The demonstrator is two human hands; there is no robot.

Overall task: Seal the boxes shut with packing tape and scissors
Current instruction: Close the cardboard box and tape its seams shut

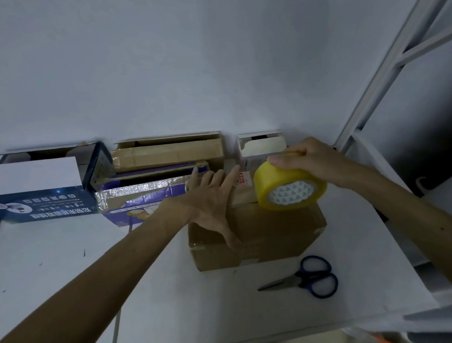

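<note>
On my feed the left hand [211,199] lies flat, fingers straight and spread, pressing the top of the brown box [265,236] on the white table [175,297]. The right hand [309,159] curls over the yellow tape roll [291,190], gripping it atop the box's far right side. The scissors [306,277] lie on the table just in front of the box, untouched
</note>
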